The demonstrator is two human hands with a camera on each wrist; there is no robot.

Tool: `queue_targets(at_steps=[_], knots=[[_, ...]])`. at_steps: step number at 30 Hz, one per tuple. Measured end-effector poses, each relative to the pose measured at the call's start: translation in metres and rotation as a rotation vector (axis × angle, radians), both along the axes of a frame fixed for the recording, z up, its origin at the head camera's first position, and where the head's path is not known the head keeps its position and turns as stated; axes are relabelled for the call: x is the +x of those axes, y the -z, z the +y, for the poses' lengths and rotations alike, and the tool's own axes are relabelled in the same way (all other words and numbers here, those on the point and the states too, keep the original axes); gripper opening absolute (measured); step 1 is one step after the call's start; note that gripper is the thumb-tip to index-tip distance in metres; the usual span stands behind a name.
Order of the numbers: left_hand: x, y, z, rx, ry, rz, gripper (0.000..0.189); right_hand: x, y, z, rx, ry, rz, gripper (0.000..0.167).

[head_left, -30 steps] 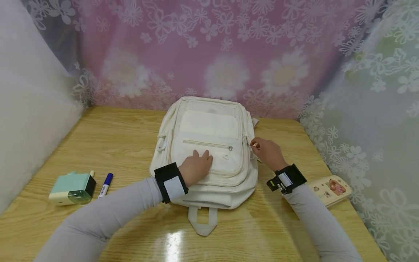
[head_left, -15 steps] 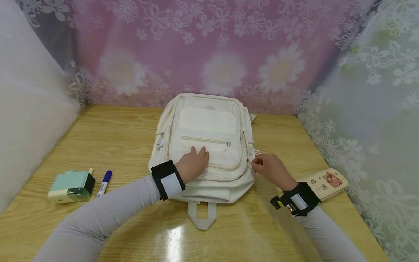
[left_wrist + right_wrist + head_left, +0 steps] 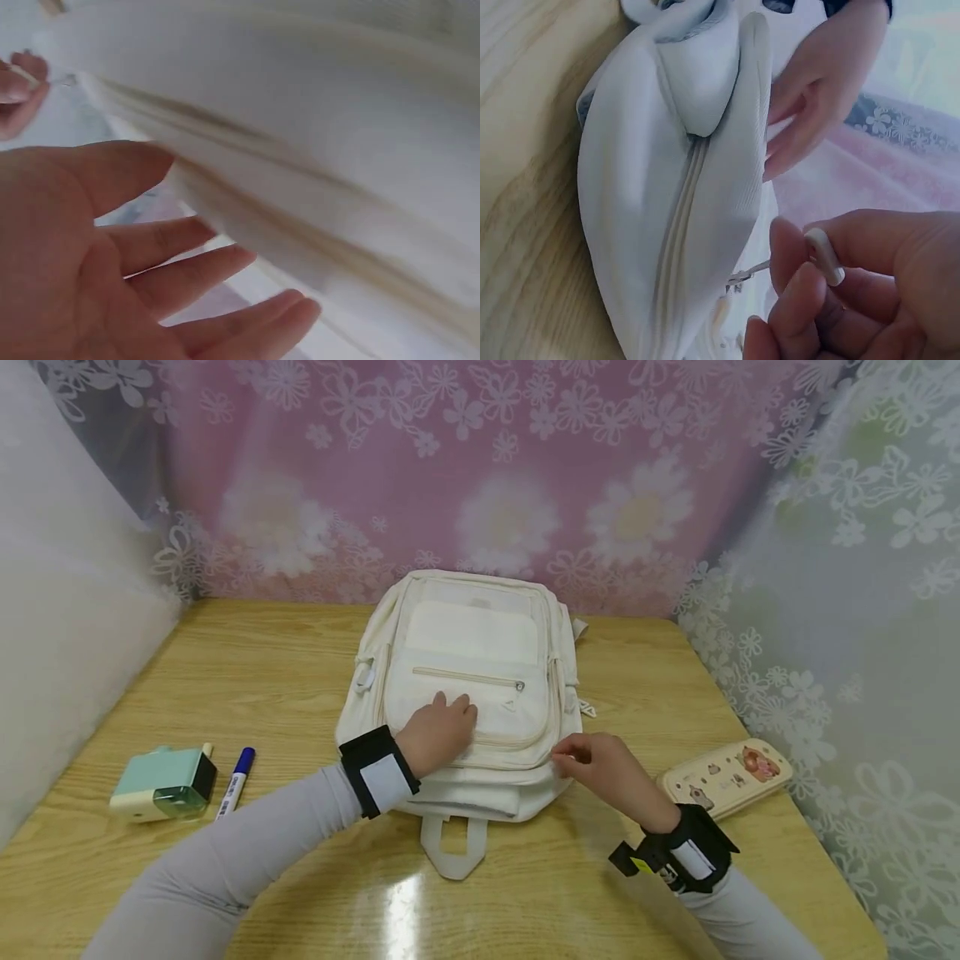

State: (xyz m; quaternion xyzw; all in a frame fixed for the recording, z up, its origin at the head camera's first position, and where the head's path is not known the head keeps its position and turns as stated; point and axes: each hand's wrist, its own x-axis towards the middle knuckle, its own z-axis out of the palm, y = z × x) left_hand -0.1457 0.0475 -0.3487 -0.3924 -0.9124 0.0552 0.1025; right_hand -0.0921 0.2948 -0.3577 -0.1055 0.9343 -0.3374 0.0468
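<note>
A cream backpack (image 3: 474, 639) lies on the table with its front pocket side up and its top loop toward me. My left hand (image 3: 437, 737) rests on the front pocket; in the left wrist view its fingers (image 3: 187, 281) are fairly straight against the fabric. At the bag's near right corner, my right hand (image 3: 606, 770) pinches a zipper pull. The right wrist view shows the pull's pale tab (image 3: 825, 256) between thumb and fingers, its metal slider (image 3: 739, 280) by the bag's edge. In the head view the pull is hidden by the fingers.
On the right lies a cream pencil case (image 3: 723, 774) with printed pictures. To the left are a mint-green boxy device (image 3: 161, 783) with a clear green drawer and a blue-capped marker (image 3: 236, 783). Floral curtains (image 3: 510, 510) enclose the wooden table (image 3: 285, 643).
My right hand has drawn the zipper pull down the bag's right side and round toward the near corner. My left hand stays on the front pocket. The view has shifted slightly.
</note>
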Motion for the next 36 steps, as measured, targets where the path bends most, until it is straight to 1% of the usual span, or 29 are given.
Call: queue_targets(at_steps=[2,4,6,8,10,13,16,18,23,26,29,32,36], knots=[[0.005,-0.005,0.007,0.043,0.043,-0.053,0.024,0.004,-0.003,0.0,-0.028,0.01,0.016,0.012],[0.011,-0.011,0.018,0.043,0.101,-0.102,0.024,0.006,-0.006,0.001,-0.047,0.025,0.027,0.011],[0.014,-0.018,0.032,0.003,0.157,-0.13,0.024,0.007,-0.008,0.003,-0.073,0.042,0.022,0.01],[0.015,-0.025,0.046,-0.057,0.19,-0.155,0.026,0.005,-0.009,0.005,-0.102,0.055,0.008,0.009],[0.012,-0.032,0.058,-0.103,0.205,-0.181,0.026,0.002,-0.009,0.007,-0.119,0.057,-0.004,0.01],[0.002,-0.039,0.072,-0.115,0.203,-0.281,0.026,-0.003,-0.007,0.007,-0.167,0.053,-0.035,0.013],[-0.006,-0.042,0.08,-0.093,0.196,-0.393,0.026,-0.006,-0.005,0.006,-0.204,0.05,-0.054,0.014],[-0.01,-0.041,0.084,-0.081,0.198,-0.425,0.025,-0.006,-0.005,0.006,-0.217,0.052,-0.054,0.013],[-0.012,-0.033,0.09,-0.022,0.217,-0.433,0.019,-0.003,-0.003,0.008,-0.237,0.067,-0.045,0.012],[-0.012,-0.026,0.092,0.014,0.217,-0.445,0.013,-0.001,0.0,0.008,-0.259,0.054,-0.048,0.014],[-0.013,-0.022,0.092,0.053,0.218,-0.425,0.014,-0.002,-0.001,0.01,-0.261,0.03,-0.035,0.015],[-0.013,-0.02,0.092,0.075,0.233,-0.403,0.014,-0.006,-0.006,0.017,-0.203,0.031,0.023,0.014],[-0.013,-0.018,0.094,0.077,0.265,-0.396,0.014,-0.02,-0.011,0.026,-0.046,0.054,0.158,0.012]])
